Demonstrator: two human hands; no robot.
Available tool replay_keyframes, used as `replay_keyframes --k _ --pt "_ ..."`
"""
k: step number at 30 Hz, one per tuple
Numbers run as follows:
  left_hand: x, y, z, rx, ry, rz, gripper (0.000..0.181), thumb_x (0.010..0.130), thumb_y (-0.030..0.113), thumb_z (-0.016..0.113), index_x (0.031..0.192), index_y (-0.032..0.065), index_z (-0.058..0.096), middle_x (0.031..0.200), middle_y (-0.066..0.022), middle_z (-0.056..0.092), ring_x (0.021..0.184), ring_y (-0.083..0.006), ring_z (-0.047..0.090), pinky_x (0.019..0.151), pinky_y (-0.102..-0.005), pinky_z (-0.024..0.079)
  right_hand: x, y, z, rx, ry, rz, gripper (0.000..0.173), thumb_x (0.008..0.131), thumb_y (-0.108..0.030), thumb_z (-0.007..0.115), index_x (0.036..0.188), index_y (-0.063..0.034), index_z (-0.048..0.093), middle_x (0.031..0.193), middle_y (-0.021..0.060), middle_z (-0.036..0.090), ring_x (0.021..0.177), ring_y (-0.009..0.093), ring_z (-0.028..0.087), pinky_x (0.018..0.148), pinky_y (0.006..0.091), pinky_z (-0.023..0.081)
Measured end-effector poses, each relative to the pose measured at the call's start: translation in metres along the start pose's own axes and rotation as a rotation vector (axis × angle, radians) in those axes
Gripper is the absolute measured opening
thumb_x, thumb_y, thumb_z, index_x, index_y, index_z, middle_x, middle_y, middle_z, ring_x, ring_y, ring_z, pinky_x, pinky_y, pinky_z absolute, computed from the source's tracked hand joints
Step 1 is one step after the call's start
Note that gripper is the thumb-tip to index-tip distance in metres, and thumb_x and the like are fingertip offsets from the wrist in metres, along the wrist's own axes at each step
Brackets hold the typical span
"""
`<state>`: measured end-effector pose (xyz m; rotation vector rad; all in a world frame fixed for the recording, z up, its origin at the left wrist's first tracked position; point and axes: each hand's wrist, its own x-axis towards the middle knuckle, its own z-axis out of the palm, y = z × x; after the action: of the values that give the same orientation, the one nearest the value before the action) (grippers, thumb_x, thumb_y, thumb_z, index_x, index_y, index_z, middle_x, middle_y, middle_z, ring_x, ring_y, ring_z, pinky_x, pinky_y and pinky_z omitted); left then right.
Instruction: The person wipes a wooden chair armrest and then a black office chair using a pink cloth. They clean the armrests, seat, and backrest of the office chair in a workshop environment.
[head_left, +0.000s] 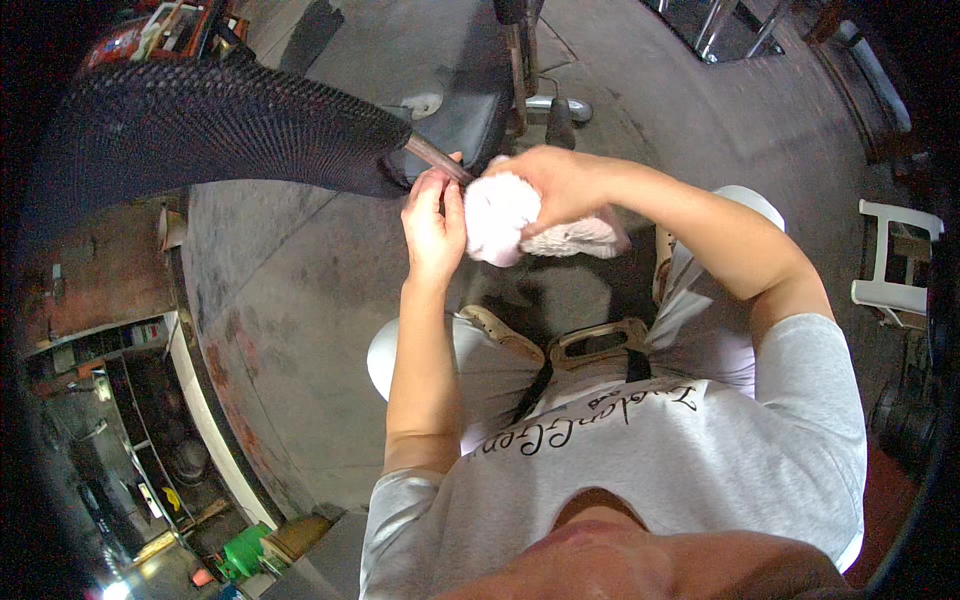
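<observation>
A bare metal tube (439, 156) sticks out of a long part covered in black mesh fabric (225, 127), which reaches in from the left. My left hand (435, 214) is at the tube's outer end, with a fingertip showing on the far side of it. Bunched around or against that end is a white cloth (501, 214), gripped by my right hand (551, 187). A looser, ribbed pale part of the cloth hangs below the right palm. The cloth hides the tip of the tube, and the right fingers are partly hidden and blurred.
Beyond my hands are a dark padded panel (469, 124) and a black pedal-like part (559, 124). A white plastic stool (892, 296) stands at right. Lower left is a shelf unit (217, 420) with a green object (244, 551). A red container (124, 45) holds tools at upper left.
</observation>
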<state>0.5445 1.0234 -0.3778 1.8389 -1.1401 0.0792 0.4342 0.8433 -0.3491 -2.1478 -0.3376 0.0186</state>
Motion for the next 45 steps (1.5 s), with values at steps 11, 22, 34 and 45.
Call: replay_keyframes --k 11,22,34,45 --pt "-0.014 0.000 0.010 -0.372 -0.054 -0.189 0.028 0.080 -0.003 0.059 0.108 -0.0024 0.059 0.108 -0.0121 0.064 0.101 -0.0191 0.059 0.089 -0.0330 0.046 0.006 -0.031 -0.012 -0.286 0.578 -0.123 0.048 0.070 -0.022 0.072 0.112 -0.0082 0.055 0.102 0.0162 0.062 0.096 0.034 0.060 0.080 0.0403 0.050" --pt "-0.008 0.012 0.008 -0.359 -0.085 -0.162 0.034 0.083 -0.006 0.055 0.117 -0.0019 0.054 0.107 -0.0120 0.063 0.096 -0.0189 0.061 0.085 -0.0299 0.048 -0.009 -0.032 -0.028 -0.249 0.213 0.046 0.044 0.069 -0.027 0.073 0.106 -0.0083 0.059 0.094 0.0145 0.064 0.090 0.033 0.062 0.075 0.0392 0.050" --pt "-0.003 0.017 0.010 -0.748 -0.111 -0.343 0.029 0.091 -0.001 0.046 0.119 -0.0035 0.051 0.111 -0.0103 0.060 0.100 -0.0162 0.057 0.090 -0.0286 0.045 -0.006 -0.011 -0.003 -0.599 -0.020 0.399 0.028 0.073 -0.029 0.064 0.096 -0.0127 0.062 0.084 0.0151 0.066 0.082 0.032 0.065 0.069 0.0430 0.053" --pt "-0.010 -0.005 0.011 -0.515 -0.068 -0.342 0.024 0.090 -0.004 0.047 0.114 -0.0016 0.051 0.100 -0.0081 0.062 0.092 -0.0127 0.058 0.086 -0.0249 0.045 0.004 -0.018 -0.030 -0.087 0.771 -0.226 0.042 0.071 -0.025 0.072 0.106 -0.0074 0.057 0.097 0.0152 0.064 0.093 0.033 0.062 0.077 0.0382 0.050"
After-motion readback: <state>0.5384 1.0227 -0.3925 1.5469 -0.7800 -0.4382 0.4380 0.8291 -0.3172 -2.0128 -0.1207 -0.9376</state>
